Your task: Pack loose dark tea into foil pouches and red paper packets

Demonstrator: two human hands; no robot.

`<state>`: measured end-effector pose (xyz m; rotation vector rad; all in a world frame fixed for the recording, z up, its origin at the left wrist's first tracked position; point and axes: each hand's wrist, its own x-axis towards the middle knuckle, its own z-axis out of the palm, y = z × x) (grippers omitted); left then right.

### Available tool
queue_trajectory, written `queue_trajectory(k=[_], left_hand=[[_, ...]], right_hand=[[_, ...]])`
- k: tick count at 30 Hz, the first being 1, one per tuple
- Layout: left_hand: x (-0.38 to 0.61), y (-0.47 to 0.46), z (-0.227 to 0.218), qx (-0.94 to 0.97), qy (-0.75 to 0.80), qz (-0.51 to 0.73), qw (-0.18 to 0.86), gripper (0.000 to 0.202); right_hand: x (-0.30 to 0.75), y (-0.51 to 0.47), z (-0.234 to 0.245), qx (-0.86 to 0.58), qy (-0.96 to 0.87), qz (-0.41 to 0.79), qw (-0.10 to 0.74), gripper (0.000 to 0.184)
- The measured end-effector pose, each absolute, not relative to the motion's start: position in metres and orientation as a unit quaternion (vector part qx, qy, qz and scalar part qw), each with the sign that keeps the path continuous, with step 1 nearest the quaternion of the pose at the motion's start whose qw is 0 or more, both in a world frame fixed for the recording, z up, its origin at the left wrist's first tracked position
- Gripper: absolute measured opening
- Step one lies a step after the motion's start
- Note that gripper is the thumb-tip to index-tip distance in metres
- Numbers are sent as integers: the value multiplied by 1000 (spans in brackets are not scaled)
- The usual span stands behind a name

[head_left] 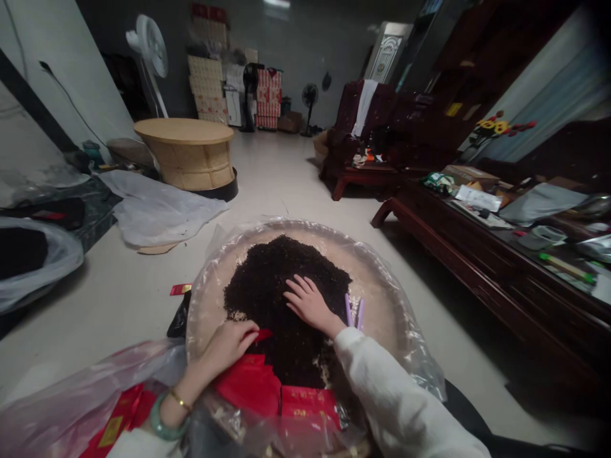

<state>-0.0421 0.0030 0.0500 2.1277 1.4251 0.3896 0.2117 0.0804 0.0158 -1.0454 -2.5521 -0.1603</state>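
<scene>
A wide round tray [210, 299] lined with clear plastic lies in front of me, heaped with dark loose tea leaves [281, 286]. My right hand [308, 302] rests flat on the heap, fingers spread, sleeve white. My left hand [229, 343], with a green bangle and a gold bracelet on the wrist, pinches the edge of a red packet [248, 381] at the tray's near rim. More red packets [310, 401] lie beside it. Two purple sticks [354, 312] stand just right of my right wrist.
A clear plastic bag with red packets [95, 407] sits at the lower left. A dark wooden low table [477, 254] with clutter runs along the right. A round light wooden table [191, 152], white plastic sheeting [157, 210] and fans stand further back.
</scene>
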Motion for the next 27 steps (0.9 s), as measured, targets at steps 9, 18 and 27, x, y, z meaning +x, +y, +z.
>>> queue_trajectory(k=[9,18,27], left_hand=[[11,25,40,669,526,371,373,22],[27,13,19,565,550,451,419,25],[29,3,13,630,538,402,389,21]], right_hand=[[200,20,45,-461,-790,182,361,41],[189,-5,12,-453,-801,145,364,53],[192,-6,16,-489,-768,116,397,19]])
